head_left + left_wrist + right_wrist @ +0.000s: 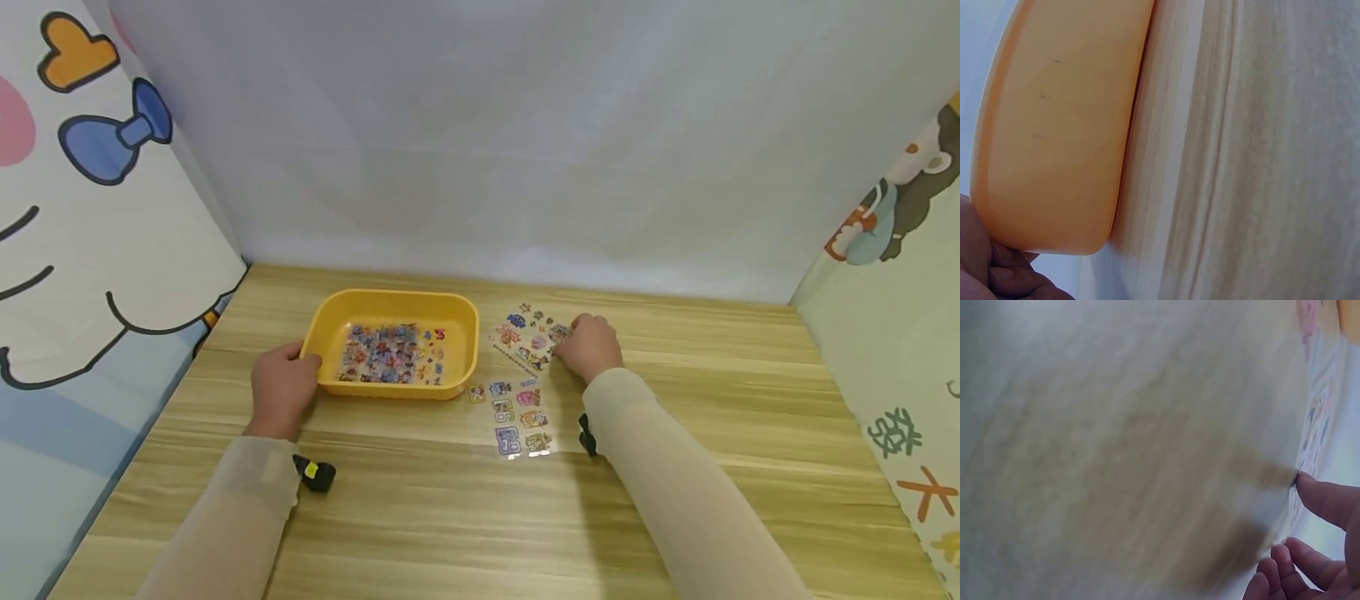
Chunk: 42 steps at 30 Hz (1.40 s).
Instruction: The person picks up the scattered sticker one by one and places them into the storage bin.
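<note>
A shallow yellow tray (471,367) stands on the table, with small transparent colourful stickers (381,354) inside. My left hand (283,385) grips its left end, thumb at the rim and fingers curled beneath the edge; the left wrist view shows the tray's outer side (1063,137) close up. To the right of the tray lies a clear sticker sheet (538,342) with cartoon pictures and stars. My right hand (591,346) pinches this sheet's right edge, and in the right wrist view its thumb (1319,495) is at the edge with the other fingers curled below.
A second clear sticker sheet (519,419), with numbers and cartoon figures, lies in front of the first. Behind the wooden table (450,517) hangs a pale cloth (510,167). Printed cartoon panels close off the left (97,250) and right (892,350) sides.
</note>
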Each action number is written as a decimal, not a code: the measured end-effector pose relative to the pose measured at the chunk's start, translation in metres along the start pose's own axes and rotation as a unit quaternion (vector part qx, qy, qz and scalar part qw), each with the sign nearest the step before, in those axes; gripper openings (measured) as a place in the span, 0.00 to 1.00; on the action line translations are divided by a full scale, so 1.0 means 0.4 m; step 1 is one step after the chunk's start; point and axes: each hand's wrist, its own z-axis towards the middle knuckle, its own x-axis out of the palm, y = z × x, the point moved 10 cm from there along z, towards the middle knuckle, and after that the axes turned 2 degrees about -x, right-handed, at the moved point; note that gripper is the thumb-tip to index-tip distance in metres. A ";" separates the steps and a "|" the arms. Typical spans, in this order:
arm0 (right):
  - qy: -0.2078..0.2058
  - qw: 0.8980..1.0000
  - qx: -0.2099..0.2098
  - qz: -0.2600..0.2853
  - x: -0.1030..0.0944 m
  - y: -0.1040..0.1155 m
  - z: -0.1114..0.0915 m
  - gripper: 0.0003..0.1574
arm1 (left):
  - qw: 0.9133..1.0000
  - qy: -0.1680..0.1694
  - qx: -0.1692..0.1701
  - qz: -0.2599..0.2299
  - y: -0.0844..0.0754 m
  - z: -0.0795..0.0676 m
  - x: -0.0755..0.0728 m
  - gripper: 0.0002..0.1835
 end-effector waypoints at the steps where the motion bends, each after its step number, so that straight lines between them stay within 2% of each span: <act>1: 0.000 1.000 0.001 0.001 -0.002 -0.001 -0.001 0.37 | 1.000 0.000 0.000 0.001 -0.001 0.000 0.001 0.27; 16: 0.001 1.000 -0.002 -0.002 -0.005 0.001 0.004 0.37 | 1.000 0.003 0.002 0.006 0.004 0.005 0.001 0.28; 35: 0.015 0.999 0.009 0.041 -0.005 -0.007 0.017 0.37 | 1.000 0.006 0.007 -0.001 -0.005 -0.005 0.000 0.27; 42: 0.007 0.998 0.015 0.058 -0.001 -0.010 0.017 0.31 | 1.000 0.008 0.005 -0.004 -0.006 -0.006 0.001 0.27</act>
